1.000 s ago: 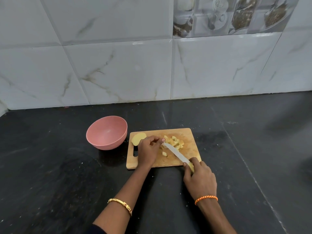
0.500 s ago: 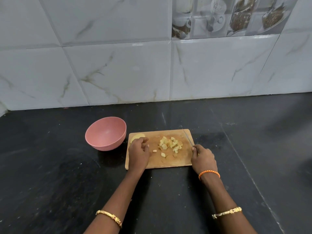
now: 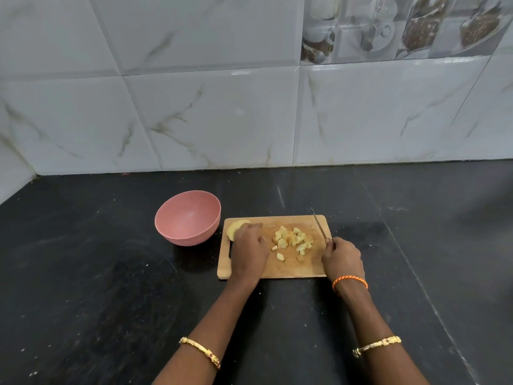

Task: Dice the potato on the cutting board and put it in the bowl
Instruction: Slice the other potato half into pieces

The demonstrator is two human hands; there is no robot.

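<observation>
A wooden cutting board (image 3: 302,269) lies on the black counter. Several pale yellow potato dice (image 3: 293,240) sit in a loose pile at its middle. An uncut potato piece (image 3: 234,228) rests at the board's far left corner, and my left hand (image 3: 248,252) lies over it with its fingers curled onto it. My right hand (image 3: 342,257) grips a knife (image 3: 318,225) at the board's right edge; the thin blade points away from me, edge-on. An empty pink bowl (image 3: 188,216) stands just left of the board.
The black stone counter (image 3: 97,287) stretches wide on both sides. A white marble-tiled wall (image 3: 222,115) rises close behind the board and bowl.
My right hand drew the knife away from the dice to the board's right edge, blade now pointing away. My left hand shifted left from the dice onto the uncut potato piece.
</observation>
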